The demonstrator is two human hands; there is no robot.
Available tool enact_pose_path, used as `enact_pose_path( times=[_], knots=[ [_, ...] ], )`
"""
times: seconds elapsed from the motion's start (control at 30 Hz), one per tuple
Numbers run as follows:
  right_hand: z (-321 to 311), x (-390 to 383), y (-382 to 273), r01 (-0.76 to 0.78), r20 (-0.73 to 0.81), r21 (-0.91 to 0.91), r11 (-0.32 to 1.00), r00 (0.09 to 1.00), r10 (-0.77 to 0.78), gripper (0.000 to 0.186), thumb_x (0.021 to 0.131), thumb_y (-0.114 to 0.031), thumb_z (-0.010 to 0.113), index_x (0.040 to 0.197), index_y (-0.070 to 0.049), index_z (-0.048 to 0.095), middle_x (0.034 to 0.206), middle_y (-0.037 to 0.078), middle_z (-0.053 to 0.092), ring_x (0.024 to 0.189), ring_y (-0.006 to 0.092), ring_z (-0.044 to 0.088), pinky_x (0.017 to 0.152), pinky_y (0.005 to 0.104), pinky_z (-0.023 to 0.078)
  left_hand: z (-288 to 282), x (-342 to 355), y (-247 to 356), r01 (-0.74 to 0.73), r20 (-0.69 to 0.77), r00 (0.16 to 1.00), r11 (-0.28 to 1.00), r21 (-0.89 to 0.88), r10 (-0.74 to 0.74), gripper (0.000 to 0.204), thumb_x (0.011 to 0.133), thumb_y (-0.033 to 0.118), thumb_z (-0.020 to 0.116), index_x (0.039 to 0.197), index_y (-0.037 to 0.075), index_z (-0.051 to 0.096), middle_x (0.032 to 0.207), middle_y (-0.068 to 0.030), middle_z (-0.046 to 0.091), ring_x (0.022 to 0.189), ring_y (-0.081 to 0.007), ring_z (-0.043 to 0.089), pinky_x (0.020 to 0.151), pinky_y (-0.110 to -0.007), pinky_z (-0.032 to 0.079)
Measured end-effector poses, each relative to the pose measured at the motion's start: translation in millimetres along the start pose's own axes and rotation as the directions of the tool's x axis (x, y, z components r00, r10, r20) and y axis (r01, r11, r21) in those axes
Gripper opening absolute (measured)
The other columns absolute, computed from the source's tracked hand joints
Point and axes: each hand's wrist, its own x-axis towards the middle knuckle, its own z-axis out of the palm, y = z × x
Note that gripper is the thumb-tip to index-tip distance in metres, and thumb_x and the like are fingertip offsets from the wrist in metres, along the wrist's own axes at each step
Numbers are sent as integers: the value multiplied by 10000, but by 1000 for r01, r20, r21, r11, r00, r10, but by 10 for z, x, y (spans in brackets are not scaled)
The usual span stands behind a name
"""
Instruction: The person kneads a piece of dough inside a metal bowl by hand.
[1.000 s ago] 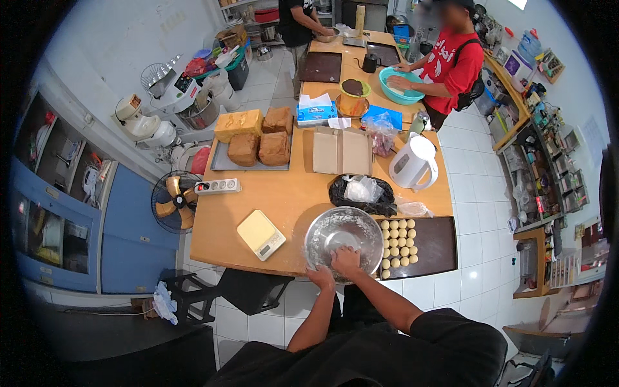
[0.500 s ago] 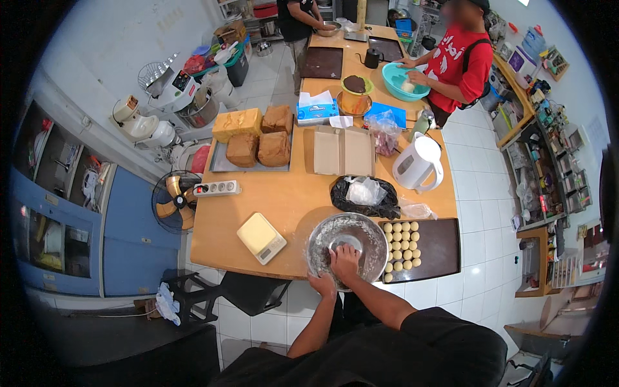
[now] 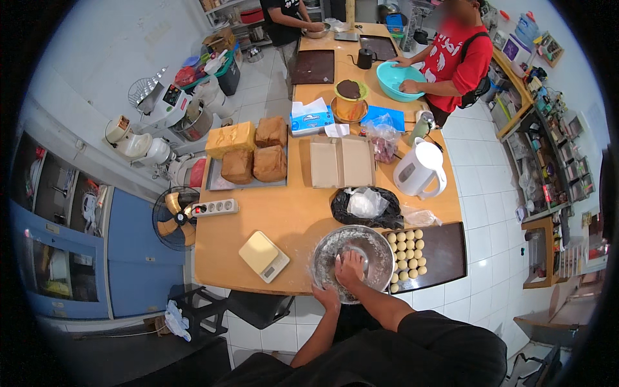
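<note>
A wide metal mixing bowl [image 3: 379,257] sits at the front edge of the table, its inside wall streaked with white flour. My left hand [image 3: 327,297] grips the near left rim of the bowl. Down inside it, my right hand [image 3: 349,267] presses near the bottom with fingers bent together; what lies under them is hidden. Against the bowl's right side is a dark tray [image 3: 445,258] with several round pale-yellow dough balls [image 3: 406,253] in rows at its left end. To the left lies a white kitchen scale [image 3: 276,267] bearing a flat pale-yellow pad or container.
Beyond the bowl are a black plastic bag [image 3: 340,209], a white electric kettle [image 3: 419,169] and an open cardboard box [image 3: 325,161]. Several bread loaves [image 3: 269,164] and a power strip [image 3: 216,207] occupy the left. A person in red works at a turquoise bowl [image 3: 394,80]; another stands far left.
The view has shifted, so the table sits slightly lower. My right hand stays inside the bowl and my left on its rim. The person in red has moved a hand lower into the turquoise bowl.
</note>
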Motion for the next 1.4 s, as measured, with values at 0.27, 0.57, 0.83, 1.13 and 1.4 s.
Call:
enact_pose_path(
  times=[0.27,0.57,0.83,1.13,1.4],
  knots=[
    [24,156,52,7,32,72,997,999,-9,251,849,-289,523,892,-44,552,978,168,508,974,350,455,870,479,319,20,-2,150,159,21,987,986,56,-160,472,802,-45,499,1263,-133,448,1237,-321,515,1179,-428,500,1045,-413,356],
    [23,268,56,64,-25,57,996,998,-63,218,807,-248,521,892,-50,558,959,162,504,955,348,456,853,485,329,61,-6,-256,208,5,978,978,9,-208,468,826,-25,516,1262,-170,428,1279,-354,476,1232,-453,451,1081,-427,322],
    [214,314,167,56,-152,-19,998,987,-58,180,820,-228,531,762,-74,602,877,102,544,927,303,485,808,461,352,157,21,-393,160,-7,987,986,-49,-161,480,777,-47,522,1234,-173,449,1255,-345,498,1194,-458,479,1078,-425,325],
    [166,250,124,136,24,-182,974,991,-133,197,867,-254,542,874,-87,646,980,80,575,981,288,525,851,464,373,208,67,-167,10,-95,995,997,-73,-17,549,708,-72,478,1250,-159,457,1268,-335,501,1212,-444,472,1088,-432,315],
    [-54,76,253,184,254,-86,979,954,-157,200,848,-296,580,885,-111,648,1025,67,594,1008,285,542,860,499,390,166,51,80,32,-81,996,997,-71,-37,560,695,-97,489,1254,-120,477,1225,-304,545,1160,-427,524,1041,-430,368]
  ],
)
